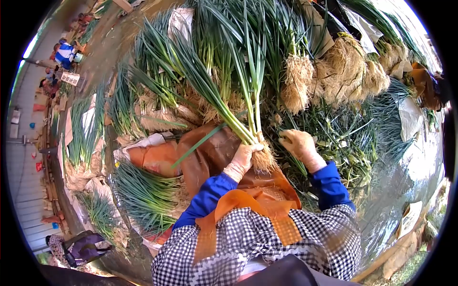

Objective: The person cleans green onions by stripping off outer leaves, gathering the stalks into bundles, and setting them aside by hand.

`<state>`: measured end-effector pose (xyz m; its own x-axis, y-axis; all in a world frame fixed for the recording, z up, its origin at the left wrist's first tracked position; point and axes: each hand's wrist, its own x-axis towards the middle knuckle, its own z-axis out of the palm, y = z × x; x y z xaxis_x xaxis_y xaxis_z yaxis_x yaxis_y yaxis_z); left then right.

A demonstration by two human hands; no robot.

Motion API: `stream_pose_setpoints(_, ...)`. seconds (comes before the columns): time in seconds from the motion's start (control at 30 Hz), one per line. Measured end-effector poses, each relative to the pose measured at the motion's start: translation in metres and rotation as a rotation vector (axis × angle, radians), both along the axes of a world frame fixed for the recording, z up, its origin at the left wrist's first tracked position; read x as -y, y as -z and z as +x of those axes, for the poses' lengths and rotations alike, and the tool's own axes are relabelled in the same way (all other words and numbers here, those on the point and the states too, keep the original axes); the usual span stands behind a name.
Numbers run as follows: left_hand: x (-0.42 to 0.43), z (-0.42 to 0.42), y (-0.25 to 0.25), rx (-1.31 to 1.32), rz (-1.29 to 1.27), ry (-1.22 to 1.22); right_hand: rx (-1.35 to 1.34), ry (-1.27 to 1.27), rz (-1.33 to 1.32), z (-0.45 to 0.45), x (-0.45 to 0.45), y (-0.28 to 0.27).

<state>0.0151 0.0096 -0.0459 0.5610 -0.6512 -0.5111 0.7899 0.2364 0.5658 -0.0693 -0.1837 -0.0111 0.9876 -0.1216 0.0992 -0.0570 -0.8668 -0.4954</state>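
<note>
My left hand point(244, 160) is closed around the pale lower stalks of a few green garlic plants point(245, 131). Their long flat leaves fan upward and away, and a tan tuft of roots point(265, 159) hangs out beside my thumb, over my lap. To the right of the roots, my right hand point(299, 146) is closed, its fingers curled inward and apart from the bunch. Whether a leaf sits in those fingers cannot be made out. Beneath and beyond the right hand lies a heap of loose green leaves point(343, 148).
Large root-ended bundles point(298, 83) lie across the far side. More greens point(145, 195) rest at my left, by an orange-brown cover point(155, 158). A brown apron point(205, 148) covers my lap. Wet, shiny ground point(405, 174) lies right. Another person point(67, 55) is far left.
</note>
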Motion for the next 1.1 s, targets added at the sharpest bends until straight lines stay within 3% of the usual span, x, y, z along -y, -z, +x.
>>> stream_pose_setpoints(0.13, -0.004, -0.001, 0.006, 0.013, 0.062, 0.032, -0.189, -0.17, 0.095, 0.05, -0.025, -0.019)
stream_pose_setpoints(0.17, -0.006, 0.0, 0.014, 0.008, 0.028, 0.001, -0.022, -0.218, 0.275, 0.053, -0.025, -0.013)
stream_pose_setpoints(0.27, -0.007, 0.0, 0.012, -0.016, -0.001, -0.062, 0.059, -0.372, 0.39, 0.055, -0.018, 0.012)
stream_pose_setpoints(0.33, -0.005, 0.0, -0.005, -0.076, -0.055, -0.079, 0.012, -0.3, 0.682, 0.039, -0.02, 0.013)
stream_pose_setpoints(0.4, -0.008, 0.003, 0.013, -0.151, -0.151, -0.104, -0.472, -0.277, 1.236, 0.012, -0.009, 0.017)
stream_pose_setpoints(0.47, -0.022, 0.01, 0.028, -0.23, -0.254, -0.017, -0.804, -0.493, 1.183, -0.008, 0.011, 0.018)
stream_pose_setpoints(0.5, -0.027, 0.012, 0.026, -0.223, -0.403, 0.051, -0.86, -0.501, 0.751, -0.013, 0.022, 0.023)
stream_pose_setpoints(0.53, -0.014, 0.012, -0.02, -0.143, -0.292, -0.054, -1.014, -0.519, 0.103, -0.002, 0.029, 0.044)
stream_pose_setpoints(0.6, -0.028, 0.02, -0.003, -0.174, -0.542, 0.033, -0.3, -0.28, -0.266, 0.005, 0.055, 0.11)
stream_pose_setpoints(0.63, -0.034, 0.026, 0.004, -0.228, -0.716, 0.122, -0.291, -0.004, -0.094, 0.029, 0.052, 0.097)
stream_pose_setpoints(0.67, -0.032, 0.024, -0.007, -0.169, -0.694, 0.044, -0.279, 0.266, 0.087, 0.057, 0.042, 0.08)
stream_pose_setpoints(0.73, -0.041, 0.029, -0.009, -0.028, -0.431, -0.008, -0.19, 0.399, -0.021, 0.098, 0.043, 0.099)
stream_pose_setpoints(0.8, -0.044, 0.028, -0.01, -0.069, -0.315, -0.02, -0.494, 0.541, -0.064, 0.136, 0.045, 0.11)
stream_pose_setpoints(0.87, -0.044, 0.024, 0.003, -0.064, -0.212, -0.082, -0.455, 0.503, -0.045, 0.139, 0.053, 0.13)
stream_pose_setpoints(0.93, -0.044, 0.024, 0.0, 0.012, -0.158, -0.056, -0.197, 0.496, 0.24, 0.129, 0.049, 0.118)
stream_pose_setpoints(0.97, -0.03, 0.016, -0.041, -0.036, -0.167, -0.118, -0.169, 0.465, 0.35, 0.12, 0.041, 0.083)
stream_pose_setpoints(1.07, -0.023, 0.013, -0.016, -0.118, -0.253, 0.032, -0.242, 0.262, 1.112, 0.079, 0.017, 0.014)
stream_pose_setpoints(1.1, -0.017, 0.007, -0.016, -0.17, -0.134, 0.05, -0.217, 0.182, 1.215, 0.071, 0.011, 0.011)
